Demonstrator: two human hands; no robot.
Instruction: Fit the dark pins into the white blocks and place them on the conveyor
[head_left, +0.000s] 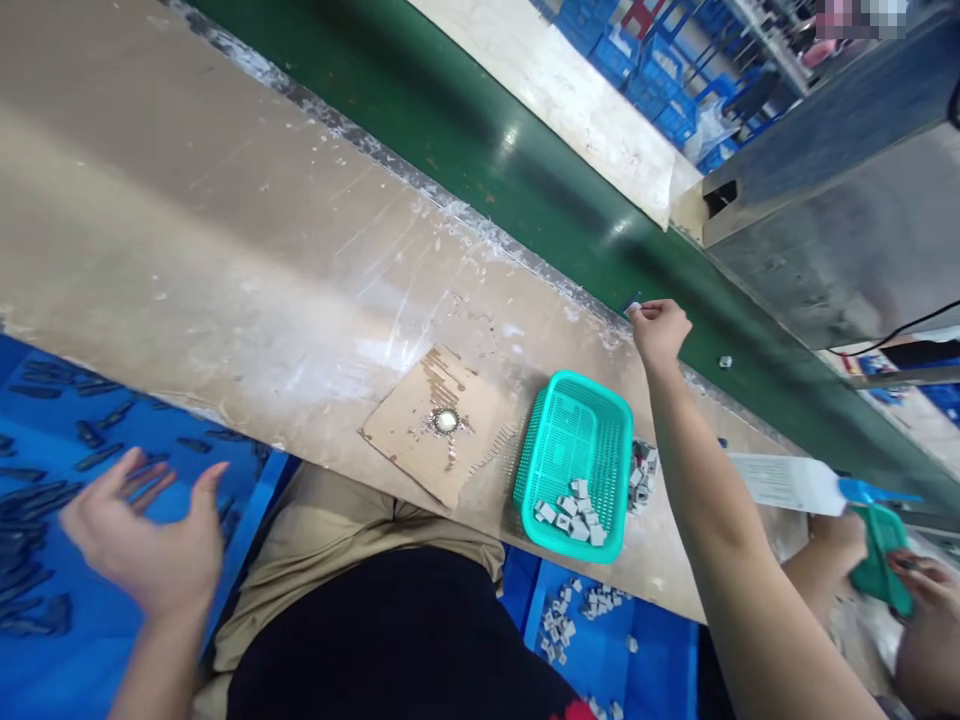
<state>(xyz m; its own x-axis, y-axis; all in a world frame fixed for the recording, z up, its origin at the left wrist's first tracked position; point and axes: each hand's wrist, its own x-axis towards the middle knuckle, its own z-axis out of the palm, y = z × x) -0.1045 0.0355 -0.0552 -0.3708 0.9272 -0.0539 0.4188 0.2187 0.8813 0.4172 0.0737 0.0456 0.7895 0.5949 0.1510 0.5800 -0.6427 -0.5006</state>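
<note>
A: State the layout, largest item first.

B: The table (300, 260) runs diagonally beside a green belt (420, 110). A blue bin (259, 505) of dark pieces (21, 545) lies at the left. A teal basket (574, 550) with grey blocks (577, 525) stands on the table, right of a cardboard sheet (409, 440).

A: And the hands?

B: The left hand (150, 540) is over the blue bin, fingers spread, its grip holding nothing visible. The right hand (661, 325) reaches past the basket, its grip pinched on a small pale piece (634, 308) at the belt's near edge.

A: What could go wrong?

B: The forearm (705, 470) passes just beside the basket, so a low swing might knock it. A loose pinch could drop the piece onto the belt, where a stray block (725, 362) lies.

A: Edges and room?

B: The basket stands near the table's near edge; a nudge that way risks tipping it. Room appears widest left of the cardboard; rightward, a bottle (787, 485) and a co-worker's hand (840, 540) narrow it.
</note>
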